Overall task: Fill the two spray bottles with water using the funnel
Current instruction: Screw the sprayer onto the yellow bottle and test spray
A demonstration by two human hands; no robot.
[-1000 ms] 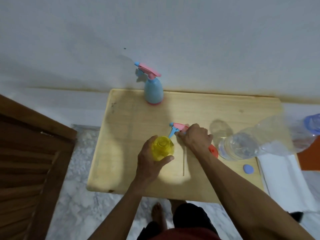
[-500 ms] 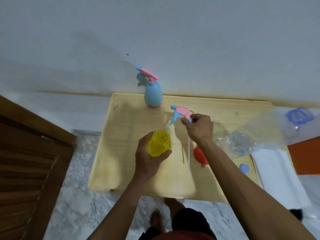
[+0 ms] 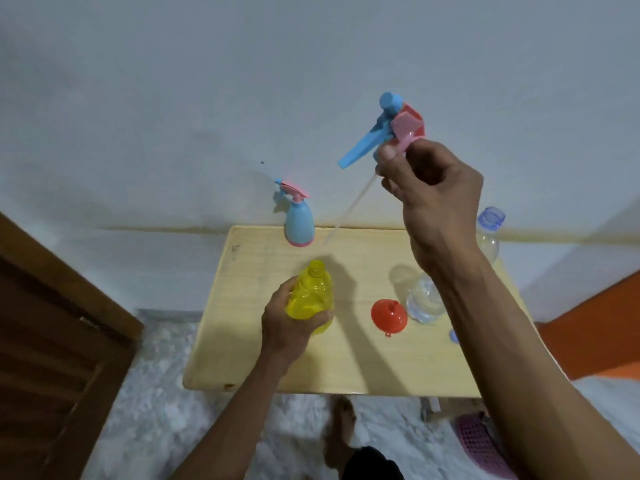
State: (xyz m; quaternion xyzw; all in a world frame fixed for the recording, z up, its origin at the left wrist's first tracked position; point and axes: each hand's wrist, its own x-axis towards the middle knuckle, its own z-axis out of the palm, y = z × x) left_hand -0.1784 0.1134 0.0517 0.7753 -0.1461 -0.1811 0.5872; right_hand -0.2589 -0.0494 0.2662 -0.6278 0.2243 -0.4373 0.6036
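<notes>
Now that the right hand point(image 3: 429, 188) has lifted the spray top point(image 3: 398, 128) clear, pinching it, the left hand point(image 3: 287, 327) grips the open yellow bottle point(image 3: 311, 294); funnel point(image 3: 388, 315) next

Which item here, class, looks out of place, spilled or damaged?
Nothing looks spilled or damaged. The yellow bottle in the left hand simply has its top off; the right hand holds the spray head up in the air. The funnel lies unused on the table.
</notes>
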